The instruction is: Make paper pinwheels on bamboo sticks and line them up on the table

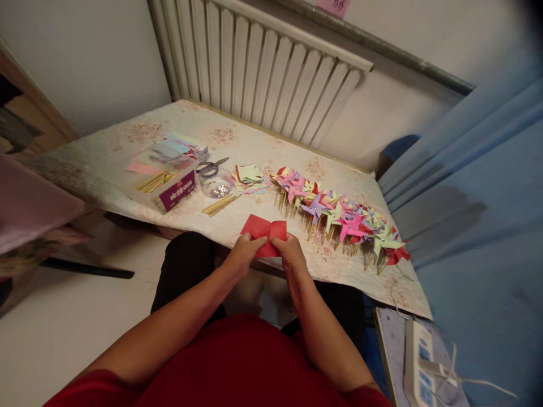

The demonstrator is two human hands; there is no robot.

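Both my hands hold a red sheet of paper (263, 229) just above the near edge of the table (127, 147). My left hand (245, 251) pinches its lower left part, fingers closed on it. My right hand (289, 252) grips its lower right part, thumb on top. The paper's top edge is folded or cut into a notch at the middle. To the right lies a row of several finished paper pinwheels (339, 217) on wooden sticks, in pink, purple, green, yellow and red.
Behind the paper lie a stack of coloured paper squares (249, 176), scissors (212, 166), a clear dish of small shiny bits (216, 188), wooden sticks (220, 204) and a plastic box (169, 180). A radiator (263, 73) stands behind; a power strip (418, 362) lies at lower right.
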